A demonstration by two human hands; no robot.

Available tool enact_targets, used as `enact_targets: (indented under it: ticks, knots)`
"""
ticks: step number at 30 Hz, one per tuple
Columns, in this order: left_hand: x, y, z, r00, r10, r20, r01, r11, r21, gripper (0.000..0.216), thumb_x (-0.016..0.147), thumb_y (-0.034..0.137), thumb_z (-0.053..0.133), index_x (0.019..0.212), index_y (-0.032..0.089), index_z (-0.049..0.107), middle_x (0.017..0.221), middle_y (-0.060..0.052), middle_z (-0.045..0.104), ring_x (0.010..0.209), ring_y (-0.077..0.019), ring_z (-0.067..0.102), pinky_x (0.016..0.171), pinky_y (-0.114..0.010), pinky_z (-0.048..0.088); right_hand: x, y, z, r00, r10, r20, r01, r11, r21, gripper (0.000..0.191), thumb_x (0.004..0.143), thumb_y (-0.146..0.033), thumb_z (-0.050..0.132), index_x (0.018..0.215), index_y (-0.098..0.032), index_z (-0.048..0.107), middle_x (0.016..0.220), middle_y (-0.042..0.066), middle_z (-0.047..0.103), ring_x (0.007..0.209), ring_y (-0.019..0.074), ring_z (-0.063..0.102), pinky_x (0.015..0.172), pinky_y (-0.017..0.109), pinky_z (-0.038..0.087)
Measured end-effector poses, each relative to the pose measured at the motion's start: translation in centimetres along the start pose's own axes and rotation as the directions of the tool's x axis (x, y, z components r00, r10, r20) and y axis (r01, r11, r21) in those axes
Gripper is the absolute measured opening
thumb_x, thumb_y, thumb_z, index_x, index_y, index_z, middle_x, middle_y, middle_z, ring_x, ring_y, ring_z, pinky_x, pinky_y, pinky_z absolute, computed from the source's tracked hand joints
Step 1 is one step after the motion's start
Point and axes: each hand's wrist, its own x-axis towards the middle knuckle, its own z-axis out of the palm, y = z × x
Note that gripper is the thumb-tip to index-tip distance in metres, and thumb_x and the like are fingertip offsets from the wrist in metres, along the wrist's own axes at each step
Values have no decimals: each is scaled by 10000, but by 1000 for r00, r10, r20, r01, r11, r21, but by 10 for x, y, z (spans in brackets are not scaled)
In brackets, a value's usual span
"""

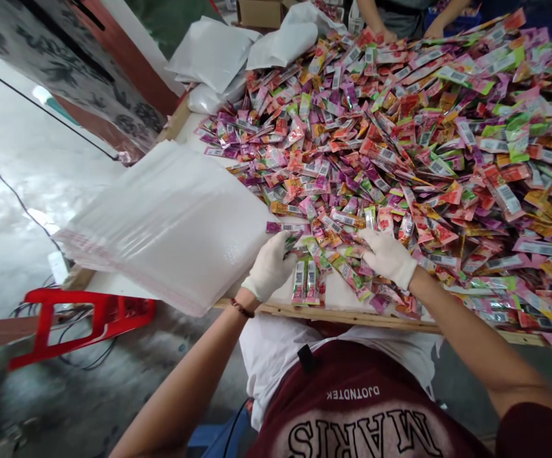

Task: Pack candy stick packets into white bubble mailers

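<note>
My left hand (271, 266), in a white glove, is at the table's near edge with its fingers curled round the end of a small stick-shaped snack packet, mostly hidden by the fingers. Just right of it, two pink-and-green packets (305, 281) lie side by side, barcodes up. My right hand (389, 259), gloved too, reaches into the near edge of the heap, thumb and fingers closing on a packet that is partly covered. Between the hands lie several loose packets (322, 254) at different angles. Beyond them spreads a large heap of packets (381, 140) in purple, orange, red and green.
A stack of clear plastic bags (175, 222) lies flat at the left, overhanging the near edge. White filled bags (219, 54) sit at the far left corner. Across the table are another person's hands (433, 28). A red plastic stool (89, 318) stands on the floor at left.
</note>
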Motion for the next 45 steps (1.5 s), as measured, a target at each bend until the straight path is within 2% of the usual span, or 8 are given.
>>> enact_targets:
  ticks: [5,8,16,20,26,31,39,45]
  knots:
    - [21,6,21,973,-130,191,78,963,258,282,794,117,554,1056,138,653,1101,-157,654,982,-269,659,892,-383,536,3,-8,9,958,205,200,-146,950,-274,353,896,-270,551,1231,-165,576,1185,169,659,1008,297,653,804,382,468]
    - [25,7,17,965,-121,232,60,966,252,267,805,144,561,1040,182,682,1113,-123,648,1004,-251,655,906,-359,529,1,1,8,958,183,221,-127,961,-247,244,908,-301,548,1097,-163,620,1090,149,678,991,274,645,818,357,462]
    - [-6,2,-28,964,-143,225,95,973,212,365,858,84,453,1206,158,536,989,-120,699,876,-247,675,786,-347,508,-25,-9,-10,992,62,-110,-64,998,-20,354,837,-131,458,1171,-162,568,970,114,687,906,269,633,776,333,445]
    - [-25,2,-27,973,-171,153,140,971,192,265,865,268,580,1104,158,552,978,-125,701,868,-253,667,755,-337,492,-20,-31,10,995,98,21,-99,990,103,352,935,-271,431,1265,-158,481,873,84,708,777,250,653,671,310,438]
    - [-43,11,6,908,-357,219,289,912,290,323,816,492,630,915,187,597,834,-100,696,785,-259,676,668,-316,460,-9,-49,28,943,270,195,-257,962,-89,524,916,-480,537,1335,-175,457,995,144,731,867,296,705,671,330,462]
    - [-37,12,11,891,-286,352,193,942,275,170,836,367,603,821,199,620,794,-93,696,775,-252,674,679,-319,458,-10,-47,30,908,318,273,-262,939,-222,630,879,-376,583,1438,-146,404,1030,179,732,903,327,709,725,380,493]
    - [-32,-2,-33,989,-8,148,17,998,-64,74,883,223,499,936,197,542,793,-39,653,708,-165,612,695,-281,477,-27,-21,-2,980,-66,187,43,991,126,546,804,-138,509,1343,-218,548,1193,85,696,1024,231,662,857,308,483]
    - [43,20,-15,991,-131,30,133,990,-52,304,830,303,614,1100,164,582,953,-79,709,872,-219,666,775,-301,510,27,-28,3,999,39,-7,-36,974,222,377,923,-247,473,1284,-142,499,1085,112,708,956,234,662,823,309,488]
